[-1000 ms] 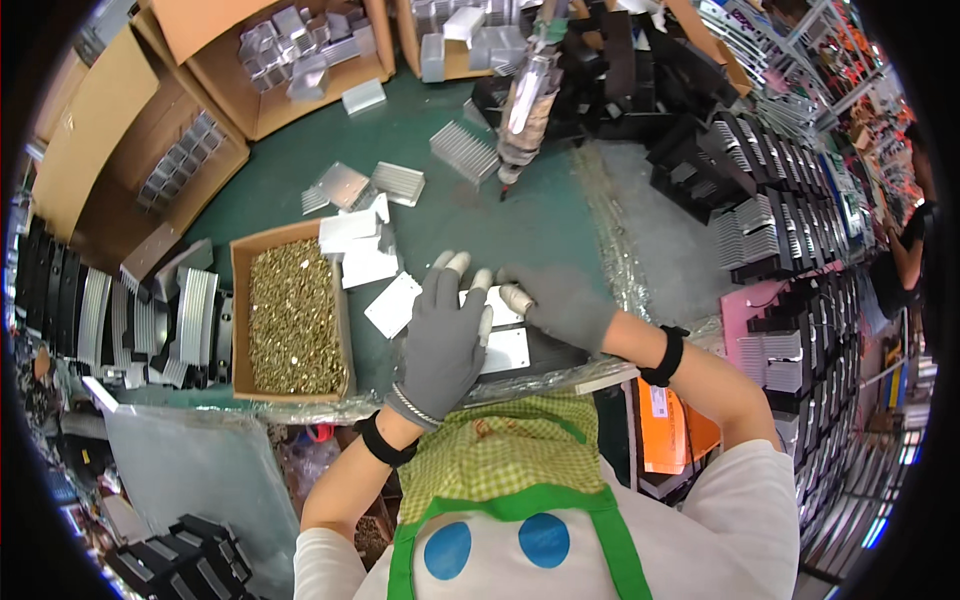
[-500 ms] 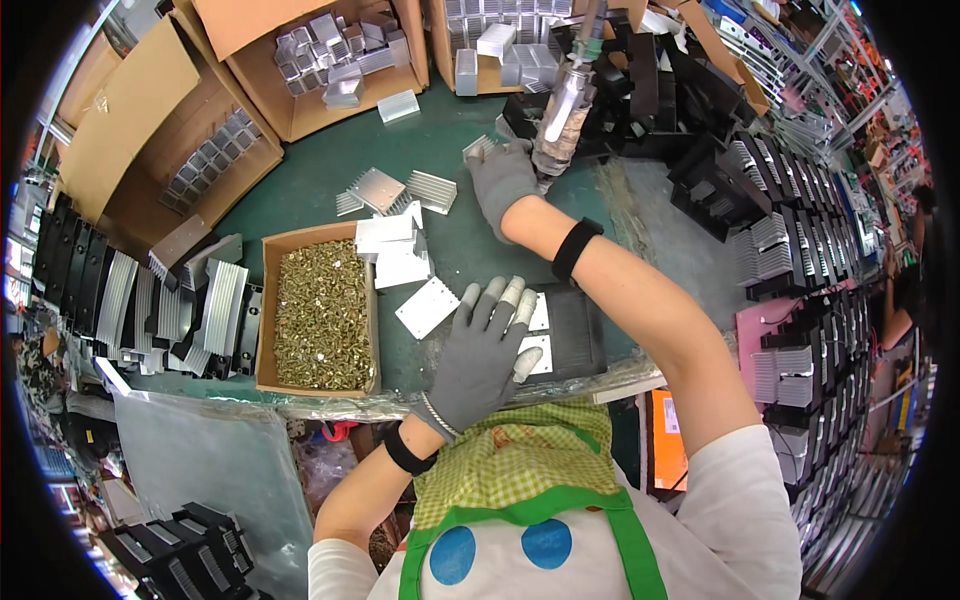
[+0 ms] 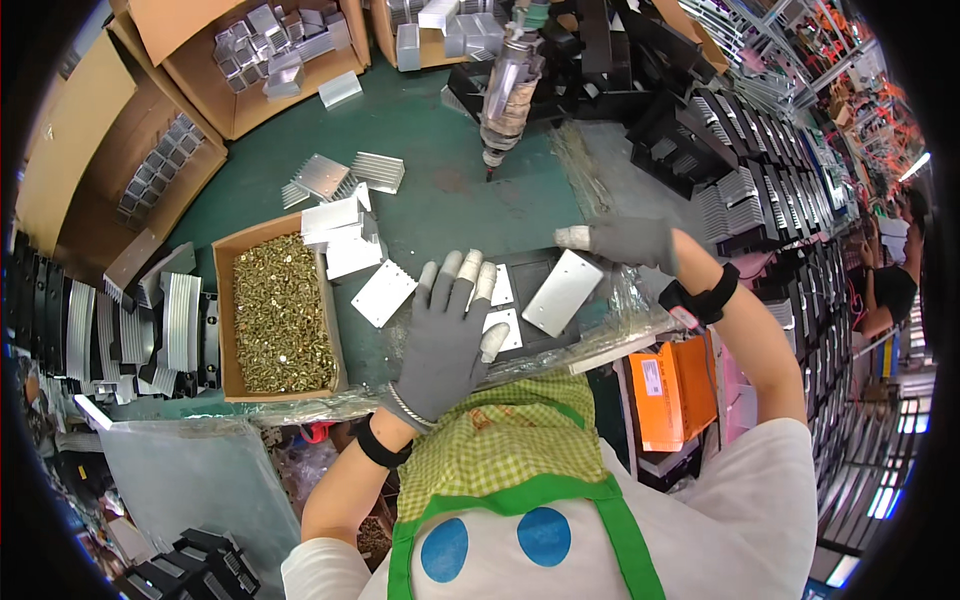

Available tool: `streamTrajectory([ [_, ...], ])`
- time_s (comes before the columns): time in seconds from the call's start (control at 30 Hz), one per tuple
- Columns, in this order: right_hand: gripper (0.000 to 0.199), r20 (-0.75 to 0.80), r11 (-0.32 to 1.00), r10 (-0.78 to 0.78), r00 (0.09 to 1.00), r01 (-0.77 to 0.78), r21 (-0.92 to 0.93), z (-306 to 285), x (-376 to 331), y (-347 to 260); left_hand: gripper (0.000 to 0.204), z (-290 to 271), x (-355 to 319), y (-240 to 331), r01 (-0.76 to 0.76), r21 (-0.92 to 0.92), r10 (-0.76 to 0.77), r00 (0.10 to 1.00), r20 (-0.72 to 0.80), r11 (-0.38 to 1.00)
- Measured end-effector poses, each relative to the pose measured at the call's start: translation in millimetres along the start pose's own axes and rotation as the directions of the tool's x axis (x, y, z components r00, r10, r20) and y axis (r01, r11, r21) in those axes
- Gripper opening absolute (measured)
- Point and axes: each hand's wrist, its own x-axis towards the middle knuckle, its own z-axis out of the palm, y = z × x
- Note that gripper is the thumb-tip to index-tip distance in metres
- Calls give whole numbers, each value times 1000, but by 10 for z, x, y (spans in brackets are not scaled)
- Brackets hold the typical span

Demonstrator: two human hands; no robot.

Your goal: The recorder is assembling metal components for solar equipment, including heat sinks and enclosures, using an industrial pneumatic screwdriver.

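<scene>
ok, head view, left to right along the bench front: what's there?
Stacked finned heatsinks → box of brass screws → flat plate → left hand → tilted plate → right hand → orange box.

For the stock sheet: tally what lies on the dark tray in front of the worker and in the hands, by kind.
Large silver plates: 1, held in the right hand
Small silver plates: 2, under the left hand
Total: 3

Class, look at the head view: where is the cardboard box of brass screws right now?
The box of brass screws sits on the green table, left of the left hand, with aluminium plates at its upper right corner.
</scene>
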Motion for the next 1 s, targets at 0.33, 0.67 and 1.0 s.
streamTrajectory([
  [0.33,55,84,144,-819,568,344,-928,312,-464,-88,60,-33,22,23,16,10,-16,1000,18,1000],
  [0.67,65,-243,669,-413,878,111,-735,673,-439,-317,62,-50,32,38,30,20,-31,999,40,999],
  [1.0,56,-670,836,-505,544,117,-536,1239,-13,111,60,-63,8,67,83,14,-83,995,47,996],
])
